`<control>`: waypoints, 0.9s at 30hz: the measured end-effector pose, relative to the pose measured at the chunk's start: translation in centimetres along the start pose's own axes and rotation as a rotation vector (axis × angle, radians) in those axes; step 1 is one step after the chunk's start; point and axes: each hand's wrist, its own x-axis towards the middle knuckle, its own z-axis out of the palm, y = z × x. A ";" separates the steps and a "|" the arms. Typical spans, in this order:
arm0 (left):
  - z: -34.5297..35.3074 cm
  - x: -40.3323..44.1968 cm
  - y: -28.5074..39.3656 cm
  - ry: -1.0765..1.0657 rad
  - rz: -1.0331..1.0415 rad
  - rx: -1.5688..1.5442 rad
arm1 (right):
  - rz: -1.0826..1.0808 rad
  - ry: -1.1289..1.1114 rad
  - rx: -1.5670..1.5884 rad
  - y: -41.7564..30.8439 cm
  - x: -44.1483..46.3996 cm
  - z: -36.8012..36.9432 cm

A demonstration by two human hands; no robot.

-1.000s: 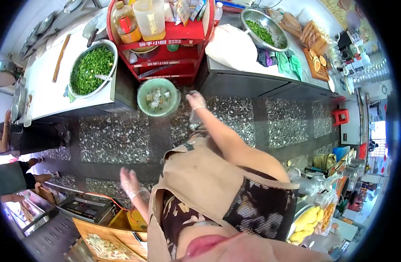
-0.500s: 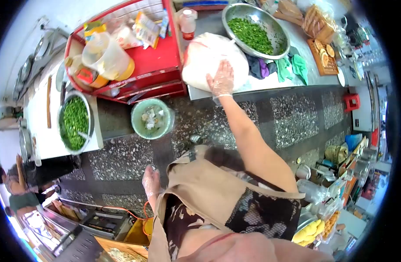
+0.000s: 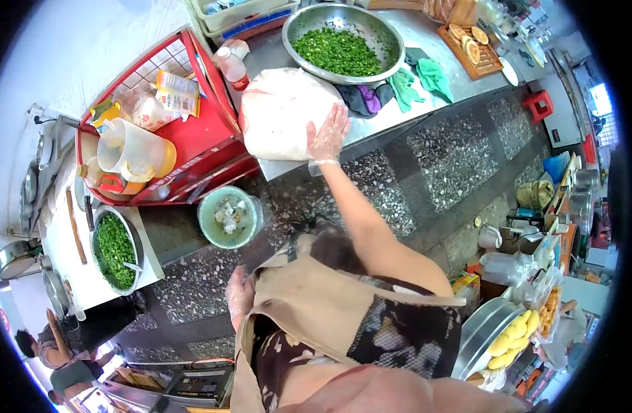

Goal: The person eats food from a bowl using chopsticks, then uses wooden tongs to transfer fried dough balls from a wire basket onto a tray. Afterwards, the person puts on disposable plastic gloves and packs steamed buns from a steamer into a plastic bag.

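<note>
My right hand, in a clear plastic glove, lies flat with fingers spread on the near right side of a bulky white sack with faint red markings. The sack rests on a metal worktop. Low by my apron, my left hand hangs, also gloved, its fingers loosely extended and holding nothing visible. Behind the sack is a large steel bowl of chopped greens. Dark, purple and green cloths lie beside the sack, and a red-labelled bottle stands at its left.
A red rack holds a plastic jug and packets. Below it on the floor stands a green bucket with waste inside. Another bowl of greens sits on the left table. Two people are at far left. A red stool stands right.
The view has turned and shifted, so the worktop sits further left and tilted. My right hand stays on the sack, nearer its right edge. My left hand stays low beside the apron.
</note>
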 end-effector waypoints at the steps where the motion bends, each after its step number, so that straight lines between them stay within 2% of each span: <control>1: 0.0 0.1 -1.1 -0.017 -0.019 0.034 | 0.101 -0.036 -0.069 0.0 -0.2 1.2; 3: -1.0 -0.1 0.1 0.006 -0.041 0.020 | 0.250 -0.092 -0.149 -1.2 0.6 2.5; 7: 0.1 0.7 -1.7 0.047 -0.157 -0.241 | 0.186 -0.135 -0.133 -2.4 1.5 3.8; 10: 1.4 2.6 -4.6 -0.019 -0.083 -0.132 | 0.198 -0.141 -0.068 -2.4 1.6 3.6; 13: 1.4 4.0 -4.2 -0.039 -0.059 -0.327 | 0.188 -0.106 -0.081 -2.4 1.4 3.6; 20: 1.0 4.1 -1.6 0.039 0.015 -0.229 | 0.168 -0.147 -0.060 -2.3 1.5 3.4; 22: 0.5 3.2 0.0 -0.026 -0.052 -0.132 | 0.153 -0.173 -0.056 -2.3 1.5 3.6; 24: 1.4 2.6 -0.5 0.068 -0.138 -0.390 | 0.154 -0.198 -0.127 -2.2 1.5 4.0; 25: 1.5 2.3 -0.4 0.079 -0.107 -0.362 | 0.159 -0.236 -0.165 -2.3 1.6 3.8; 27: -0.1 0.6 2.7 0.064 -0.066 -0.147 | 0.167 -0.173 -0.192 -2.5 1.4 4.5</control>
